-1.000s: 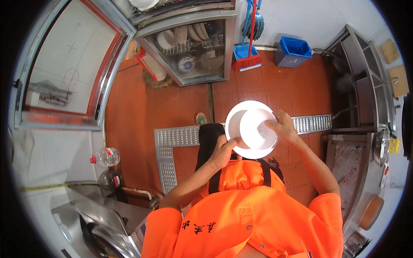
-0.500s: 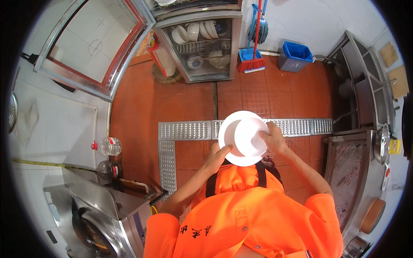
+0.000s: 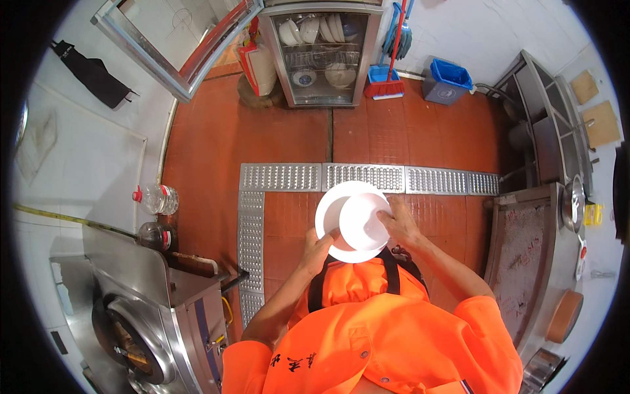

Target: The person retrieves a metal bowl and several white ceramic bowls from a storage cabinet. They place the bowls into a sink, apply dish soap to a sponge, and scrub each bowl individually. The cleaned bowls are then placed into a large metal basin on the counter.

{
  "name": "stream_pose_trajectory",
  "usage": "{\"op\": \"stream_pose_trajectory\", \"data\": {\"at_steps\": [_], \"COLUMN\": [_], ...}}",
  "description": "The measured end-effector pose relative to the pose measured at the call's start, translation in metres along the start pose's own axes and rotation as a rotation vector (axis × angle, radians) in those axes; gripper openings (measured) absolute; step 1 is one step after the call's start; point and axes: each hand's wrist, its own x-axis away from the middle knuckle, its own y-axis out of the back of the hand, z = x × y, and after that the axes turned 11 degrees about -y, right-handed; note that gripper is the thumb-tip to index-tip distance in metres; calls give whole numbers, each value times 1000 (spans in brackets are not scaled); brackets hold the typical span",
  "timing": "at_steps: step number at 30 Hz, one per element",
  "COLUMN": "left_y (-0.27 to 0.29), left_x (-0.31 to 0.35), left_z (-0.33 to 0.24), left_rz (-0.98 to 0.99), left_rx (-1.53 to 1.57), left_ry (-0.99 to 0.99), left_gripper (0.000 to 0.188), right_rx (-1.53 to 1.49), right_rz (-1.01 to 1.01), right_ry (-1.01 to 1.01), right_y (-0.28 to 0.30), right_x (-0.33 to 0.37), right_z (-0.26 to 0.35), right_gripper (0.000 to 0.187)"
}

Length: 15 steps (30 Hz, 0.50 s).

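Left hand grips large white bowl at its eight o'clock. Right hand, at three o'clock, grips small white bowl nested inside.

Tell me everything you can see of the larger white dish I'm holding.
The larger white dish is round and smooth, perhaps plastic or ceramic, with a broad rim. It is held in front of the orange shirt, open side up toward the camera. A smaller white bowl sits toward its right side, hiding part of its inside. The left hand grips its lower-left edge, thumb over the rim; whether the right hand, at the smaller white bowl, touches it is unclear.
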Motion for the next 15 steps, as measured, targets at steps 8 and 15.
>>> {"op": "stream_pose_trajectory", "data": {"at_steps": [8, 15], "left_y": [-11, -50], "left_x": [43, 66], "left_z": [6, 20], "left_rz": [30, 1], "left_rx": [68, 55], "left_ry": [-68, -102], "left_gripper": [30, 32], "right_rx": [25, 2], "right_rz": [51, 15], "right_ry": [-65, 4], "right_y": [0, 28], "right_x": [49, 70], "right_z": [-18, -45], "right_gripper": [35, 33]}}
